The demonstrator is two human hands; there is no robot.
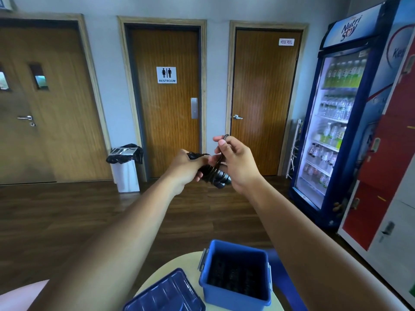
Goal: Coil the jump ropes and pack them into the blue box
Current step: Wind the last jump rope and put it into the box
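**Black jump rope held up between both hands, above the open blue box**

The jump rope [214,173] was black all over: two thick, dark handles lay side by side as a bundle, with thin black cord wound several times round their middle. The rounded handle ends stuck out to the lower right of the windings. It was held in the air at arm's length, well above the worktop [186,262] and apart from it.

The left hand [186,167] was clenched round the upper end of the handle bundle, fingers curled under it. The right hand [235,162] pinched a strand of the cord between thumb and forefinger, so that a small loop showed above the fingertips and the strand ran down to the windings.

Below the arms, on the round, pale worktop, stood the blue box [233,298], open at the top, with grey clips on its sides. Something dark and ridged lay in its bottom; the blur made it hard to say what. The blue lid [166,292] lay just beside the box on its left, apart from it.

Beyond the hands were three wooden doors, the middle one bearing a restroom sign [166,75], a white bin [125,167] lined with a black bag, and a lit drinks fridge [336,122] on the right.
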